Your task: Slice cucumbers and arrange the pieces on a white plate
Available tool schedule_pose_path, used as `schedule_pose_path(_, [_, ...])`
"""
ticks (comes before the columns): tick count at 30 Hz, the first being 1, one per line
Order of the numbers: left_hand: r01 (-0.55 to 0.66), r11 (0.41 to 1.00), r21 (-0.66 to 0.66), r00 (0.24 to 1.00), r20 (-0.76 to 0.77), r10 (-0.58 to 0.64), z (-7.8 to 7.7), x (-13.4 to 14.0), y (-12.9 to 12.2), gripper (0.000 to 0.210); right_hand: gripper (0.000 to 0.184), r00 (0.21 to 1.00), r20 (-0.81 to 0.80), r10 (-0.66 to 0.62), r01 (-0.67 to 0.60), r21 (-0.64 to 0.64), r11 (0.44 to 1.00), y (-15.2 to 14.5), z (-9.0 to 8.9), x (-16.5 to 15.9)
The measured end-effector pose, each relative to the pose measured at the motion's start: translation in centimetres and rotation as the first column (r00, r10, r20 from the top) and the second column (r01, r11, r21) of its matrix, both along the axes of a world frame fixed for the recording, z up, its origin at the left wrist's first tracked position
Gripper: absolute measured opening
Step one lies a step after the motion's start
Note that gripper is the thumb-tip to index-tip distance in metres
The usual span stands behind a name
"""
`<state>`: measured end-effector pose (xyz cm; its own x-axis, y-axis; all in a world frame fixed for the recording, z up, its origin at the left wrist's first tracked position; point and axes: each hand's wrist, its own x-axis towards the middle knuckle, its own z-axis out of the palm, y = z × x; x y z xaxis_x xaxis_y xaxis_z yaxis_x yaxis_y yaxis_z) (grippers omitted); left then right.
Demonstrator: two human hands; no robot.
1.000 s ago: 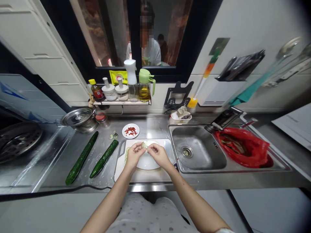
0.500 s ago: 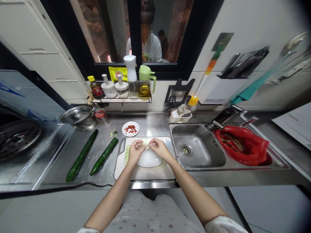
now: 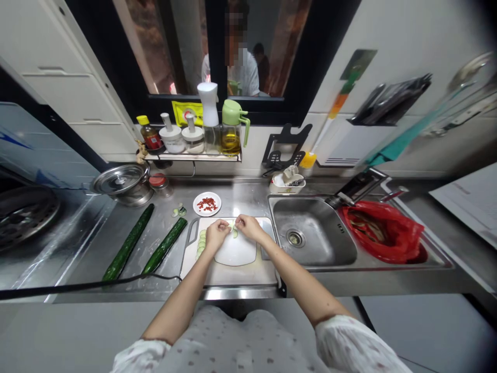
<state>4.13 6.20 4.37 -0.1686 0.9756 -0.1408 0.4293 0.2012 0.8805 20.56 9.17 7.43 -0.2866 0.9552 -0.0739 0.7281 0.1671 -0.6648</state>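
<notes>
Over a white plate [image 3: 236, 254] on the cutting board [image 3: 217, 277], both hands are closed in a pinch, fingertips close together. Between them shows a pale cucumber slice [image 3: 232, 225], partly hidden by the fingers. My left hand [image 3: 217, 235] grips its left side, and my right hand [image 3: 248, 228] pinches at its right. Just below the fingertips, another cucumber slice [image 3: 235, 233] lies at the plate's far part. Overlapping cut slices [image 3: 201, 243] line the board's left side. A knife blade [image 3: 267, 226] lies along the board's right side, partly behind my right forearm.
Two cucumbers [image 3: 165, 246] lie left of the board, with cut ends [image 3: 179, 211] behind them. A small dish [image 3: 213, 211] holds chopped red pieces. To the right are the sink [image 3: 318, 233] and a red bag [image 3: 404, 241]. A black cable [image 3: 97, 285] crosses the left front.
The view has shifted slightly. My hands remain pinched over the plate, with the fingertips slightly farther back, and the slice below them shows more clearly.
</notes>
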Motion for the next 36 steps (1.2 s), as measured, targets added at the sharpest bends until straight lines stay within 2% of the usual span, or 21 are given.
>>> schedule_pose_path(5, [0.042, 0.996, -0.077, 0.977, -0.204, -0.057, -0.8, 0.2, 0.7, 0.012, 0.013, 0.997, 0.075, 0.011, -0.009, -0.032, 0.999, 0.7, -1.7, -0.1])
schedule_pose_path(11, [0.031, 0.987, -0.158, 0.944, -0.320, -0.081, -1.3, 0.9, 0.9, 0.012, 0.014, 0.988, 0.152, 0.014, -0.005, -0.058, 0.998, 1.2, -3.3, -0.3])
schedule_pose_path(18, [0.034, 0.985, -0.167, 0.914, -0.394, -0.098, -2.3, 1.5, 1.4, 0.012, 0.016, 0.976, 0.216, 0.007, 0.004, -0.049, 0.999, 1.4, -4.2, -0.5])
schedule_pose_path(25, [0.061, 0.984, -0.167, 0.887, -0.443, -0.130, -2.4, 1.7, 1.5, 0.013, 0.017, 0.971, 0.238, 0.009, 0.002, -0.047, 0.999, 1.5, -4.8, -0.3])
schedule_pose_path(36, [0.067, 0.984, -0.167, 0.872, -0.470, -0.139, -2.8, 1.7, 1.5, 0.015, 0.018, 0.964, 0.263, 0.028, -0.014, -0.055, 0.998, 1.6, -4.8, -0.5])
